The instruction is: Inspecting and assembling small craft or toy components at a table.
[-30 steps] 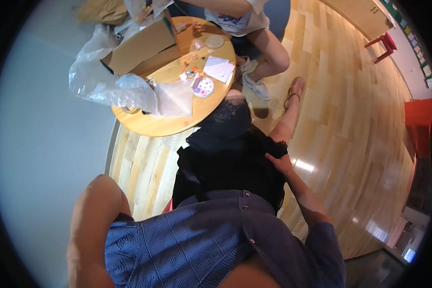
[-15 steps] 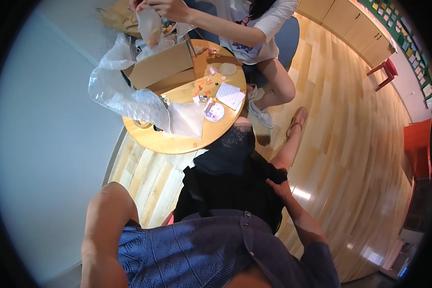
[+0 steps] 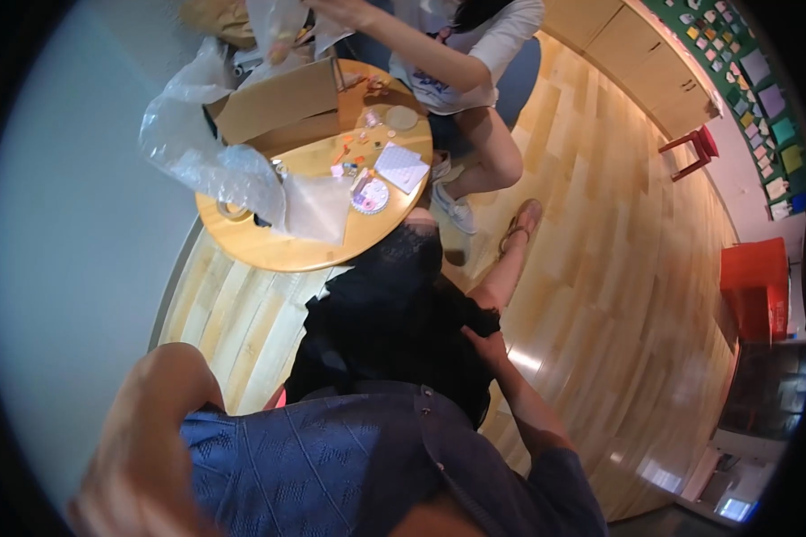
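My right hand [image 3: 485,345] rests on the black lacy skirt [image 3: 385,304] over my thigh. One finger or thumb of it lies stretched along the cloth; the others are partly hidden by the fabric. At the lower left my left arm [image 3: 166,380] is bent, elbow forward, with the forearm folded back toward me. A motion-smeared shape low in the picture may be my left hand [image 3: 148,501], whose fingers I cannot make out. Neither hand touches the round wooden table [image 3: 295,259] ahead.
On the table are an open cardboard box [image 3: 278,107], bubble wrap [image 3: 175,134], a white sheet [image 3: 318,206], a round decorated piece [image 3: 369,197], gridded paper [image 3: 401,167] and small trinkets. Another person's arm [image 3: 430,49] reaches over a clear bag [image 3: 278,31]. A red stool [image 3: 694,148] stands far right.
The whole view has shifted, so the table and room sit further left and slightly higher. My left forearm has moved and blurred. My right hand stays on the skirt.
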### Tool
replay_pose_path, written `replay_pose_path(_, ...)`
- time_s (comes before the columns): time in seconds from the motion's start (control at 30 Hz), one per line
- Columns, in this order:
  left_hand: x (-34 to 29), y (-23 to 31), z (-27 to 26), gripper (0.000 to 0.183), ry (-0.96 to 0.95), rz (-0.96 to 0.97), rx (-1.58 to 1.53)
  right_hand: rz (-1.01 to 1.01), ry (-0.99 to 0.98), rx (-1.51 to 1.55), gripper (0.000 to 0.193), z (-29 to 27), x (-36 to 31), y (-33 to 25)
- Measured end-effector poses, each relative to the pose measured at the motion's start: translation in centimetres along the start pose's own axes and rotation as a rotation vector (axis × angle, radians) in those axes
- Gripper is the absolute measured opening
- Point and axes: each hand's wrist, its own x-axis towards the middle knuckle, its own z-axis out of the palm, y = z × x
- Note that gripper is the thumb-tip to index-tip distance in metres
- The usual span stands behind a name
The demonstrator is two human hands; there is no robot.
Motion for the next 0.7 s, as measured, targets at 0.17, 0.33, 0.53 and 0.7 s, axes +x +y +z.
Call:
replay_pose_path(0.17, -8.2, -7.7, -6.8, 0.041, 0.266, -0.906, 0.739, 0.025, 0.014, 0.046, 0.075, -1.1, -1.4, -2.3)
replay_pose_path(0.33, -22.2, -14.9, -13.1, 0.039, -0.043, -1.238, 1.341, 0.076, -0.110, 0.079, 0.075, -1.3, -2.1, -6.1)
replay_pose_path(0.53, -28.2, -16.8, -15.2, 0.032, -0.192, -1.883, 1.530, 0.093, 0.007, -0.010, 0.076, -0.8, -2.0, -4.5)
replay_pose_path(0.7, -29.4, -16.9, -15.3, 0.032, -0.038, -2.038, 1.517, 0.131, -0.059, 0.007, 0.079, -1.3, -1.9, -5.9)
